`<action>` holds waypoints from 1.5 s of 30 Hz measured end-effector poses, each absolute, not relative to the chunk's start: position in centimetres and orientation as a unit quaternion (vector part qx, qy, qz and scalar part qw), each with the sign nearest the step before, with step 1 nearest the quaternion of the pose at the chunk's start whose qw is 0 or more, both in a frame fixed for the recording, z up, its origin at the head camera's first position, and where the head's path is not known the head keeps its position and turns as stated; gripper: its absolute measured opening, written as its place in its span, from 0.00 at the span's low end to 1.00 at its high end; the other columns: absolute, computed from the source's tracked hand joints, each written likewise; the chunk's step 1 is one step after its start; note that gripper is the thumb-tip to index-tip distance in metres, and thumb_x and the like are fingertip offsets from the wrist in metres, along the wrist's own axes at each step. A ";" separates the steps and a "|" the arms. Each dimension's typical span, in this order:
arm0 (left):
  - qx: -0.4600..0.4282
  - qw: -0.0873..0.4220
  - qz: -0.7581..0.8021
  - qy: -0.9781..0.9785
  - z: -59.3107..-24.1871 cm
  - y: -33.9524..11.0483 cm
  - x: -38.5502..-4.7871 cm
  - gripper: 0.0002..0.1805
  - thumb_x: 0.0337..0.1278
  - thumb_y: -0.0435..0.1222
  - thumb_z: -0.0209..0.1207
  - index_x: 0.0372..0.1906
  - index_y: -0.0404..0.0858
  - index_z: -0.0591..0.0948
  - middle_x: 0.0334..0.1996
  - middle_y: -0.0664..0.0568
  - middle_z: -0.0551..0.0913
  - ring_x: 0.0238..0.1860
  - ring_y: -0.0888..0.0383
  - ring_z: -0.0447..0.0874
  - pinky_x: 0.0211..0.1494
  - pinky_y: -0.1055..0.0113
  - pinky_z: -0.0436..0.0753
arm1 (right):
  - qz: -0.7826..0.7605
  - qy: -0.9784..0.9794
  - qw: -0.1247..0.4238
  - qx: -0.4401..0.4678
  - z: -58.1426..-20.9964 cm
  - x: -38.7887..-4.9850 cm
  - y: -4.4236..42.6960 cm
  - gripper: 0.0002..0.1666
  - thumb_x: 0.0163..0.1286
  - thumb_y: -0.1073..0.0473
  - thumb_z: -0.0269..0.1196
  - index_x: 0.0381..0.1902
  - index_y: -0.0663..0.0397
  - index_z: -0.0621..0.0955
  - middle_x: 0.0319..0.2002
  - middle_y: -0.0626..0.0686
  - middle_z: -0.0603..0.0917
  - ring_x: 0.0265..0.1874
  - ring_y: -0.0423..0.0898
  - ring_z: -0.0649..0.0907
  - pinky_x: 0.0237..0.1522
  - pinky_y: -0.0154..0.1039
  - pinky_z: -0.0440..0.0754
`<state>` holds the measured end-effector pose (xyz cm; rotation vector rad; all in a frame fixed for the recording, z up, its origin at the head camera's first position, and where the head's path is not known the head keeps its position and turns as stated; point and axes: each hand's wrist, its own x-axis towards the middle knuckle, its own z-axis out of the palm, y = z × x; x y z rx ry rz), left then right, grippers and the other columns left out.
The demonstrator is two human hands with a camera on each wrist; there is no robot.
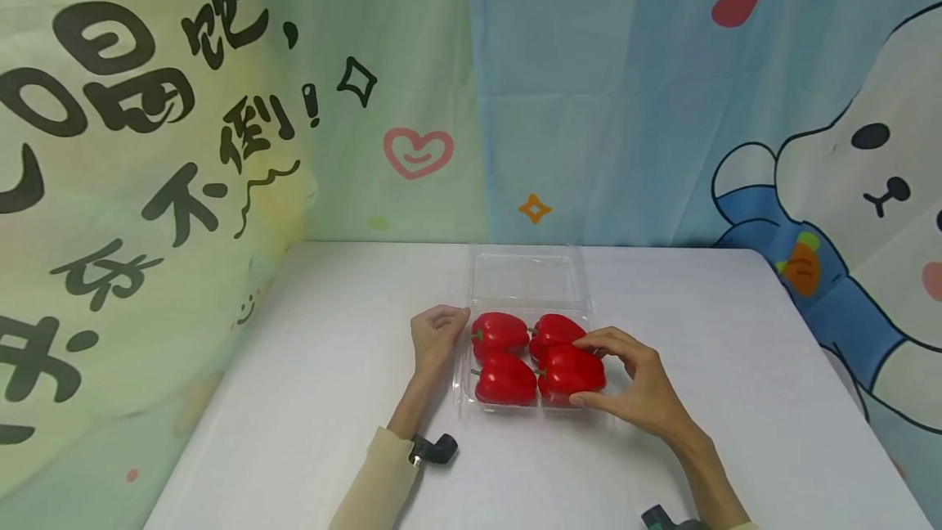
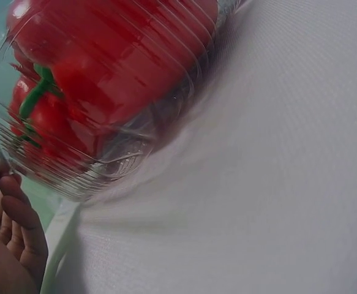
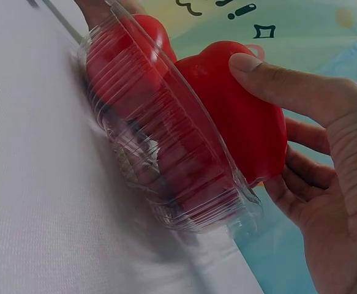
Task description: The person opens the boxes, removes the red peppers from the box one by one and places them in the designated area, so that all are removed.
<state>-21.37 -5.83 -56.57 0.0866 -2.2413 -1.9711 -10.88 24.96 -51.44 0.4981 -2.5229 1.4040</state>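
A clear plastic box (image 1: 462,387) holds several red peppers with green stems, such as the front-left one (image 1: 505,379). My right hand (image 1: 640,383) grips the front-right pepper (image 1: 571,375) between thumb and fingers. In the right wrist view that pepper (image 3: 239,116) stands partly above the box rim, with the right hand (image 3: 331,141) around its side. My left hand (image 1: 436,338) pinches the box's left rim near the back corner; the left wrist view shows the left hand (image 2: 16,239) with its fingertips at the rim.
The box's clear lid (image 1: 527,276) lies opened away toward the back of the white table (image 1: 331,334). A printed curtain (image 1: 412,39) hangs behind the table and along its left side. Small black devices (image 1: 436,450) are on the wrists.
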 end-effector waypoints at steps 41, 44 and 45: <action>0.041 0.075 -0.664 -0.743 -56.7 -5.7 -21.3 0.10 0.67 0.38 0.71 0.37 0.32 0.90 0.29 0.37 0.92 0.24 0.63 0.80 0.28 0.74 0.76 | 0.521 -0.829 0.131 0.156 -51.3 -10.7 25.6 0.44 0.44 0.65 0.89 0.62 0.51 0.86 0.58 0.50 0.88 0.54 0.38 0.85 0.56 0.28 0.87; 0.043 0.076 -0.664 -0.743 -56.7 -5.7 -21.3 0.11 0.67 0.38 0.72 0.37 0.33 0.90 0.30 0.36 0.92 0.25 0.63 0.81 0.29 0.75 0.76 | 0.527 -0.826 0.129 0.156 -51.2 -10.7 25.5 0.44 0.44 0.66 0.89 0.62 0.51 0.86 0.58 0.50 0.88 0.55 0.38 0.85 0.57 0.28 0.87; 0.042 0.075 -0.663 -0.744 -56.7 -5.7 -21.3 0.11 0.67 0.38 0.72 0.37 0.33 0.90 0.30 0.36 0.92 0.25 0.63 0.81 0.29 0.75 0.77 | 0.527 -0.825 0.129 0.157 -51.2 -10.7 25.5 0.44 0.44 0.66 0.89 0.62 0.51 0.85 0.58 0.50 0.88 0.55 0.38 0.85 0.57 0.28 0.87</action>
